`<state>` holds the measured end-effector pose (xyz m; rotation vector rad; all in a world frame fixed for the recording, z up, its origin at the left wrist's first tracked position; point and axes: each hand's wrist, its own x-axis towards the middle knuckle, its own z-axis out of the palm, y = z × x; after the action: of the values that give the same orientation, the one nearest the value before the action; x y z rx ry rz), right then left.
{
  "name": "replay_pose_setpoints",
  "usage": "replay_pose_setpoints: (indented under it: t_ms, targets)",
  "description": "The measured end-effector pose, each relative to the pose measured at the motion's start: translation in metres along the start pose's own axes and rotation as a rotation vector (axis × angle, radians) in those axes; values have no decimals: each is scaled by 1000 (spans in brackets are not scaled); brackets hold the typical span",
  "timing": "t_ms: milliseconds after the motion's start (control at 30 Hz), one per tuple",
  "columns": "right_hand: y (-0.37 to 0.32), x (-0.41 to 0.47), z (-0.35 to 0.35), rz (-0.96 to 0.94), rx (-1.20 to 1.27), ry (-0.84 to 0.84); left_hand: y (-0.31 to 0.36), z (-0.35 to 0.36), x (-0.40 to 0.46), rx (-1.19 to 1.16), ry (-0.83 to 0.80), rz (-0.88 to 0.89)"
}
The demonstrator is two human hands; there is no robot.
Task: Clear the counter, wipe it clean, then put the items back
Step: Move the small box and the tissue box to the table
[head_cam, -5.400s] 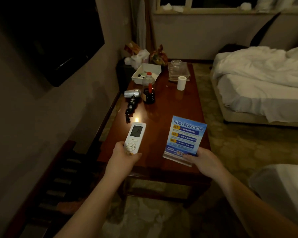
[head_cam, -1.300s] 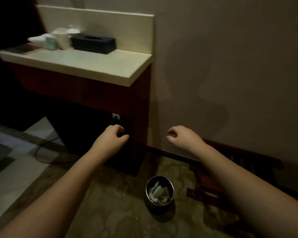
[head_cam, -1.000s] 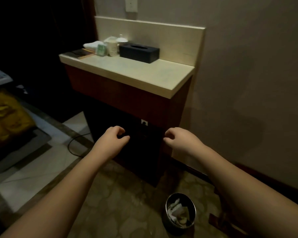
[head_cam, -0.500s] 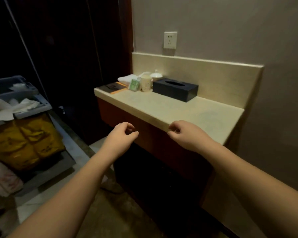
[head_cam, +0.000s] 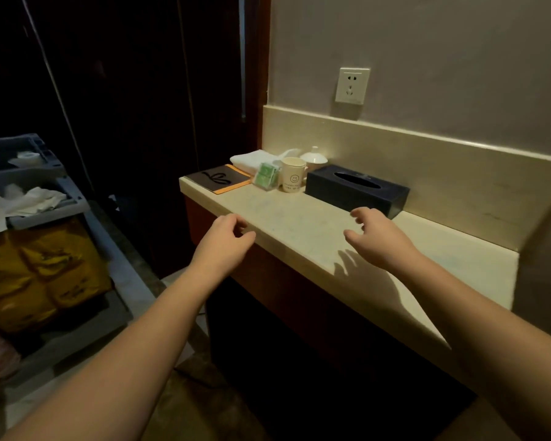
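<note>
The table (head_cam: pixel 299 224), a pale stone-topped counter on a dark reddish cabinet, runs along the wall with a matching upstand behind it. Its things are gathered at the far left end: a black tissue box (head_cam: pixel 357 190) against the upstand, a cream paper cup (head_cam: pixel 292 178) with a smiley face just left of it, a white lidded cup (head_cam: pixel 314 157) behind that, a small clear packet with green sachets (head_cam: pixel 265 175) beside the paper cup, a folded white towel (head_cam: pixel 252 159) at the back corner, and a dark folder (head_cam: pixel 218 178) with an orange edge lying flat at the very end. The near stretch of the top is bare. Both hands are empty. The left hand (head_cam: pixel 225 238) hangs at the table's front edge, fingers loosely curled. The right hand (head_cam: pixel 377 237) hovers over the top just in front of the tissue box, fingers relaxed and slightly spread, its shadow on the stone. A white wall socket (head_cam: pixel 352 85) sits above the upstand. To the left stands a housekeeping cart (head_cam: pixel 58 202) with grey trays of white cloths and a yellow bag (head_cam: pixel 42 272) below.
</note>
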<state>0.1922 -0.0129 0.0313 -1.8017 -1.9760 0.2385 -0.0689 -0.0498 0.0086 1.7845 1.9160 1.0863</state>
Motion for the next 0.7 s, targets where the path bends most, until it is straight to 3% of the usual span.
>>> replay_pose_setpoints:
  t_ms: [167, 400, 700]
  targets:
    - [0, 43, 23, 91, -69, 32, -31, 8, 63, -23, -2, 36]
    - [19, 104, 26, 298, -210, 186, -51, 20, 175, -18, -145, 132]
    - [51, 164, 22, 503, -270, -44, -58, 52, 302, 195, -278, 253]
